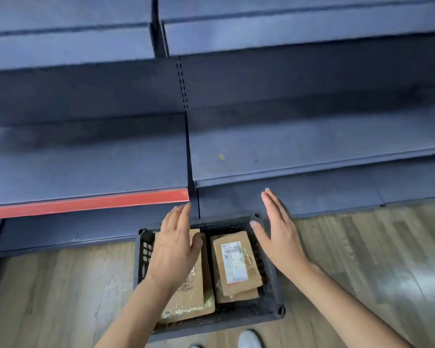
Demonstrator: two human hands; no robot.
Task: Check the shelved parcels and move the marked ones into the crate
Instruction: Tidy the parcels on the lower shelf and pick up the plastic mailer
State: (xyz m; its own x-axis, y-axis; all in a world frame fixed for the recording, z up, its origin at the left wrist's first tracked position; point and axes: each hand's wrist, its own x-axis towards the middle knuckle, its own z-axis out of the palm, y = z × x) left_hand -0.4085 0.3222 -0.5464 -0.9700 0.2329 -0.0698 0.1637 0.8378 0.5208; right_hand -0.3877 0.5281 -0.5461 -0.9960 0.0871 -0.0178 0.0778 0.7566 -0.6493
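Note:
A black plastic crate (pixel 270 290) stands on the floor against the shelf base. Inside lie brown cardboard parcels: one on the right (pixel 236 264) with a white barcode label facing up, one on the left (pixel 194 290) partly hidden under my left hand. My left hand (pixel 173 249) hovers flat over the left parcel, fingers apart, holding nothing. My right hand (pixel 279 232) is above the crate's right rim, fingers stretched out and empty. The grey shelves (pixel 299 149) in view carry no parcels.
The left shelf has a red front strip (pixel 86 203). A dark slotted upright (pixel 182 81) divides the two shelf bays. Wooden floor (pixel 362 259) spreads on both sides of the crate. A white shoe tip (pixel 249 339) shows at the bottom edge.

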